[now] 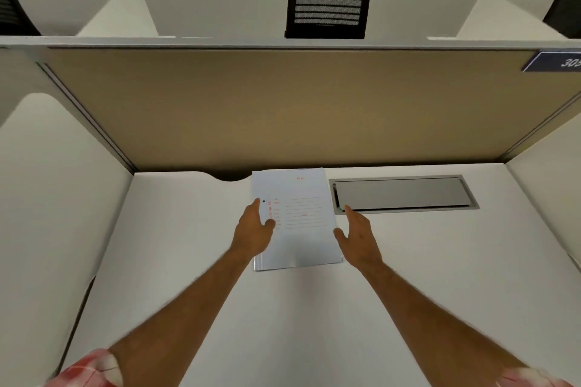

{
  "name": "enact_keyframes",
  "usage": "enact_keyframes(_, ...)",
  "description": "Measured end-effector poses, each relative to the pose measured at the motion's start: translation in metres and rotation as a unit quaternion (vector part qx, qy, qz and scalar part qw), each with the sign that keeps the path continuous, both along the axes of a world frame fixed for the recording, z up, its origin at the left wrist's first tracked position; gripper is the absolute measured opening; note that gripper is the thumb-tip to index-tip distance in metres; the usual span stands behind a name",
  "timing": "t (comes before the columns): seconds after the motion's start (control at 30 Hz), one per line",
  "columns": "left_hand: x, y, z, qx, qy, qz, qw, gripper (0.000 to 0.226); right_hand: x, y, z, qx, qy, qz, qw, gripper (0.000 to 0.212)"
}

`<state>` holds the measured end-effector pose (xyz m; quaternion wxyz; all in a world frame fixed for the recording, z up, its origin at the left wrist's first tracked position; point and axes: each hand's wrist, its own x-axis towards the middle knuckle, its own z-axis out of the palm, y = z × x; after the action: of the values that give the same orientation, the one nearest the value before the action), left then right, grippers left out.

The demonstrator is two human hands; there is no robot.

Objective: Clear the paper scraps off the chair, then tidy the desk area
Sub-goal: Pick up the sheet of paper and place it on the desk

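A pale blue-white stack of papers with red print lies on the white desk, near the back partition. My left hand rests on the stack's left edge, thumb on top of the sheet and fingers along the side. My right hand is at the stack's right edge, fingers spread and extended, touching or just beside the paper. No chair seat or paper scraps are in sight.
A grey metal cable hatch is set into the desk right of the papers. A tan partition closes the back, white side panels flank the desk. A black mesh chair back shows beyond the partition.
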<state>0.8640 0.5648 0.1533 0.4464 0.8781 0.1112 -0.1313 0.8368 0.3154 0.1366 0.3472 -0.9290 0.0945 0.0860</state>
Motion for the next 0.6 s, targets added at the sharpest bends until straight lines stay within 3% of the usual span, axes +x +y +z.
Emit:
enact_keyframes(0.33,-0.188,-0.054,0.083,0.007,-0.045,0.006,0.999,0.067,-0.165,-0.054,0.08,0.03,-0.096,0.041,0.994,0.061)
enact_keyframes(0.6,-0.391,-0.111,0.113,0.017,-0.007,0.008,1.0,0.073,-0.34,-0.132,0.114,0.014,-0.079,0.072,0.994,0.059)
